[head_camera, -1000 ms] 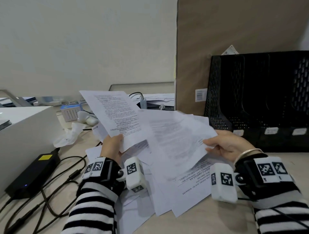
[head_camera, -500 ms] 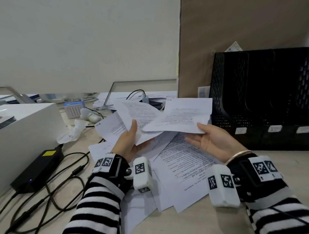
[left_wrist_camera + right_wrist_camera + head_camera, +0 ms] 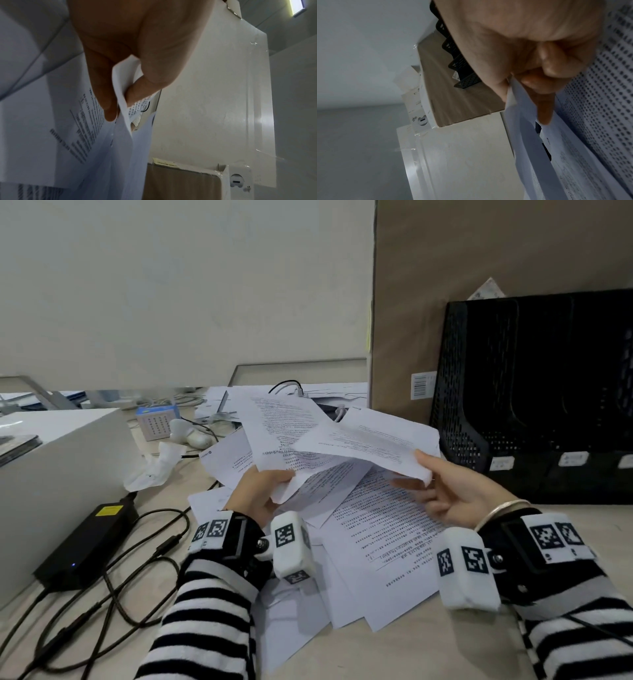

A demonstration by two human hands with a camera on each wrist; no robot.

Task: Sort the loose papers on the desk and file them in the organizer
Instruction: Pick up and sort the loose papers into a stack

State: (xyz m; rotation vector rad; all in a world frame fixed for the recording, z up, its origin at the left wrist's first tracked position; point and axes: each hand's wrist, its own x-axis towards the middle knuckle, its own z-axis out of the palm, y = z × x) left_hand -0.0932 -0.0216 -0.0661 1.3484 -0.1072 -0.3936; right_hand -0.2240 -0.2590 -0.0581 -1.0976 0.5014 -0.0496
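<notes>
A heap of printed white papers (image 3: 383, 529) covers the middle of the desk. My left hand (image 3: 263, 491) pinches the lower edge of a few sheets (image 3: 284, 433) that stand tilted above the heap; the left wrist view shows thumb and fingers (image 3: 109, 108) clamped on the paper (image 3: 123, 106). My right hand (image 3: 445, 491) pinches the corner of one sheet (image 3: 370, 440) held nearly flat, overlapping the left hand's sheets; the pinch on this sheet (image 3: 513, 102) also appears in the right wrist view. The black mesh organizer (image 3: 534, 392) stands at the right rear, its slots dark.
A white box (image 3: 58, 474) sits at the left. A black power adapter (image 3: 85, 542) with looping cables (image 3: 113, 594) lies before it. A brown cardboard panel (image 3: 428, 302) stands behind the organizer. A crumpled tissue (image 3: 154, 470) and small desk items lie at the back.
The left hand's raised sheets have come down and toward the middle. The right hand has lifted its sheet from the heap and now holds it flat, over the left sheets.
</notes>
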